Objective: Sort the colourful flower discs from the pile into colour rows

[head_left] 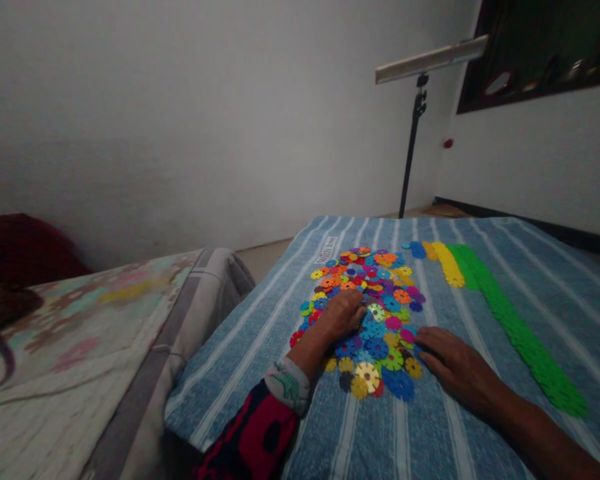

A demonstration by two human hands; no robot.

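A loose heap of many-coloured plastic notched discs [377,347] is spread over the striped blue cloth. My left hand [343,312] lies on the heap with its fingers curled down among the discs; whatever is under the fingertips is hidden. At the heap's right edge rests my right hand [455,365], fingers stretched forward, the tips by a pink disc [408,335]. Further right, discs of one colour lie in overlapping rows: a long green row [525,340], a shorter yellow row [449,265], a small orange group [431,251] and a blue group [417,249].
The blue striped cloth [240,373] covers the surface under the discs. To the left stands another surface with a patterned cover [125,313], a gap between them. Behind are a black stand [411,153] with a long bar on top, and a pale wall [205,120].
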